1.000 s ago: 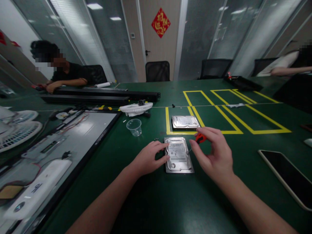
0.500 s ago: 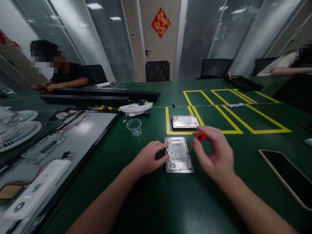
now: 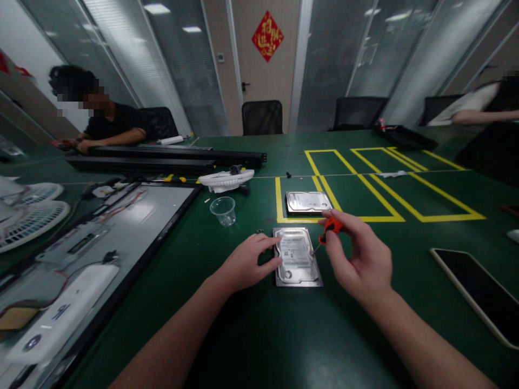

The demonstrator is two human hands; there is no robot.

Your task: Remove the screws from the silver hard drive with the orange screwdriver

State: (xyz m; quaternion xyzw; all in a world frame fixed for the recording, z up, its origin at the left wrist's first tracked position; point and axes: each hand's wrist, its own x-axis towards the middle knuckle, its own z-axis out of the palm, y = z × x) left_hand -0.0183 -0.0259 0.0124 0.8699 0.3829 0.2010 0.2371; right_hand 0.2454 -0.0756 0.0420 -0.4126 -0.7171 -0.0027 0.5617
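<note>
Left hand point(image 3: 248, 263) is kinda half open, just touching a rectangular silver metal hard drive point(image 3: 295, 260); right hand point(image 3: 363, 254) pinches a red-and-black screwdriver point(image 3: 331, 229), tip at the drive's right side.

Green table point(image 3: 243, 337) bearing hard drives point(image 3: 297, 259)

The left forearm point(image 3: 174, 332), bare, slants from the near left toward the middle, its wrist nearly straight; the left hand point(image 3: 245, 265) stretches rightward, thumb and index finger parted with a gap between them. The right forearm point(image 3: 436, 332), also bare, slants in from the near right; the right hand point(image 3: 360, 258) bends its fingers over toward the left, thumb drawn up beneath them in a pinch. The two hands stand apart, fingertips turned toward each other.
</note>
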